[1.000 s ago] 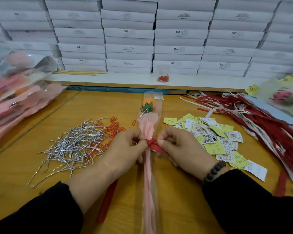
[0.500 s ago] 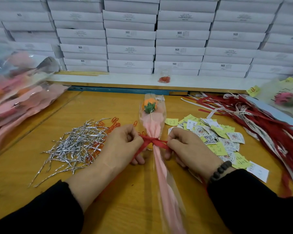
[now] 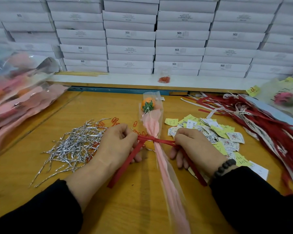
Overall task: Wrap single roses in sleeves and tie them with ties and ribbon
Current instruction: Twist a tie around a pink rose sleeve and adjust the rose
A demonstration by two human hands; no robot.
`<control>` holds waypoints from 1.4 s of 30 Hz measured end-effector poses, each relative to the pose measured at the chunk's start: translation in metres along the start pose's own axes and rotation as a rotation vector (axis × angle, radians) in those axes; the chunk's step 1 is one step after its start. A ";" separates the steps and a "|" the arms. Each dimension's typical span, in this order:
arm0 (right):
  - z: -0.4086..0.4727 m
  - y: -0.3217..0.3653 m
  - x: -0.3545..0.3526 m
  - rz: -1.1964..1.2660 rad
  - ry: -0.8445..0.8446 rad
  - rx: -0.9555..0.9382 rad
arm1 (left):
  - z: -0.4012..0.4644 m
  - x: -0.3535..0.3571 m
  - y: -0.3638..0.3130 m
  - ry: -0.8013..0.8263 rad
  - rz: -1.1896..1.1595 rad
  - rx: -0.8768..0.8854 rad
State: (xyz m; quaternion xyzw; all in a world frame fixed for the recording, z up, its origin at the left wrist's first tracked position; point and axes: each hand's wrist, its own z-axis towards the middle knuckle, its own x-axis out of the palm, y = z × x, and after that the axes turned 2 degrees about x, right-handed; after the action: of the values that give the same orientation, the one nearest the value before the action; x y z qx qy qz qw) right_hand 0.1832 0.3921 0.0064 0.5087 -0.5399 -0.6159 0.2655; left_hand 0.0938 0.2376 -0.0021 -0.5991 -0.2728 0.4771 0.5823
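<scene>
An orange rose [image 3: 148,103] lies in a clear and pink sleeve [image 3: 153,127] on the wooden table [image 3: 139,200], bloom pointing away from me. A red ribbon [image 3: 156,140] is knotted around the sleeve's narrow neck. My left hand [image 3: 116,146] grips the ribbon's left end, which trails down toward me. My right hand [image 3: 195,147] grips the right end, which also runs back under the wrist. The ribbon is pulled taut between both hands.
Silver twist ties [image 3: 74,146] and red paper clips [image 3: 115,121] lie left of the rose. Yellow notes and printed tags [image 3: 214,134] lie to the right, with red ribbons [image 3: 260,122] beyond. Wrapped roses [image 3: 19,98] pile at far left. White boxes [image 3: 130,34] are stacked behind.
My hands have moved apart, drawing the ribbon from a bunch at the sleeve's neck into a taut knot. The sleeve's tail has swung to the right.
</scene>
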 end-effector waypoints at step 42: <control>-0.015 0.016 0.039 0.223 0.124 0.021 | -0.003 -0.015 -0.011 0.198 -0.490 -0.169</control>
State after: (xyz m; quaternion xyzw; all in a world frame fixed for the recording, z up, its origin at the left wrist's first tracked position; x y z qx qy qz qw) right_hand 0.1803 0.3474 0.0100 0.4853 -0.5820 -0.5440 0.3602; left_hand 0.0932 0.2256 0.0121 -0.6054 -0.3900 0.2370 0.6521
